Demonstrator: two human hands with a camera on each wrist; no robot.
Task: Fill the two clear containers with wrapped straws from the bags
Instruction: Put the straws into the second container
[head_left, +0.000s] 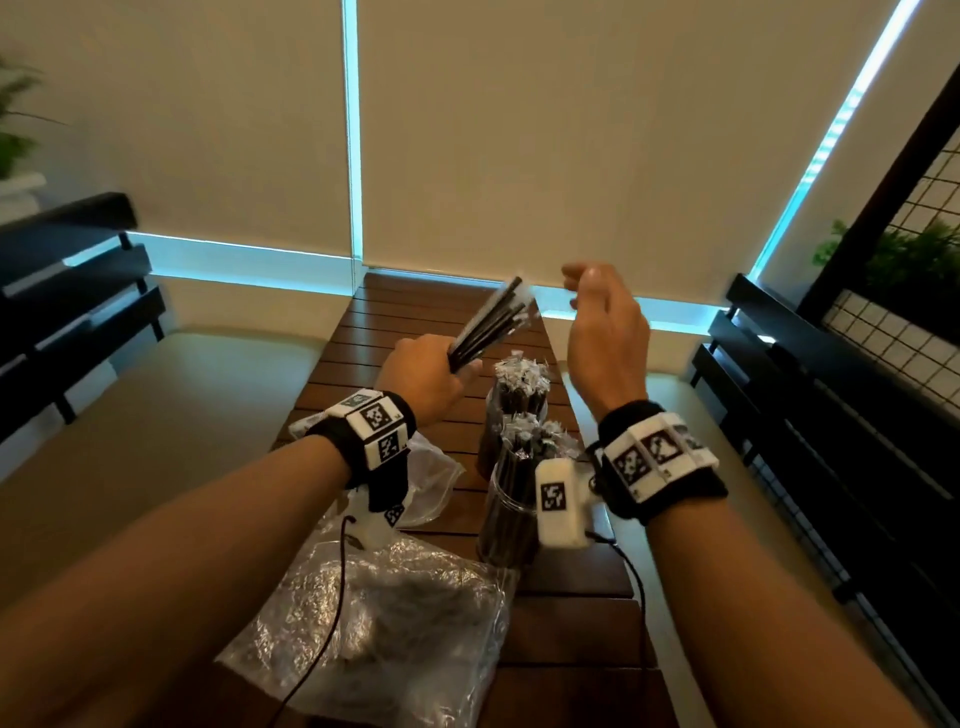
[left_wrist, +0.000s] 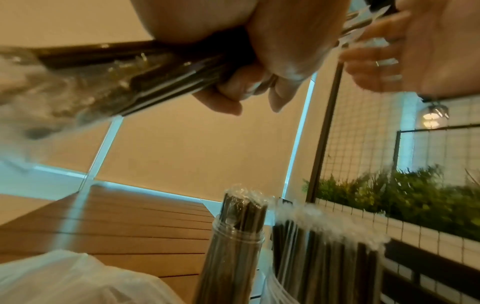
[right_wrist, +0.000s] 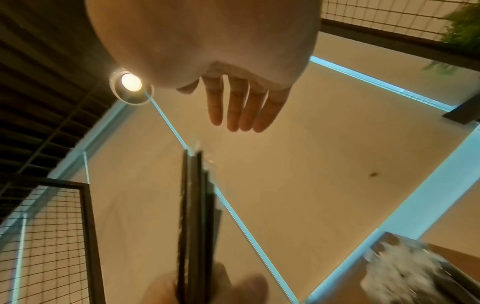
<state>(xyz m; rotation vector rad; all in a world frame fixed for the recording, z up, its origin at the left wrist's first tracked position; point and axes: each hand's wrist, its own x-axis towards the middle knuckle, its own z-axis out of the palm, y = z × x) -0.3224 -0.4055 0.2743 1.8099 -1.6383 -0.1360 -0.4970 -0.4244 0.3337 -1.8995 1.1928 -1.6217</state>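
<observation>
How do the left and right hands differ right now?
The left hand grips a bundle of wrapped straws, fingers curled round it; the right hand holds nothing, its fingers loose. The left sits lower, the right higher, by the bundle's tips. Both hover above the two containers.
</observation>
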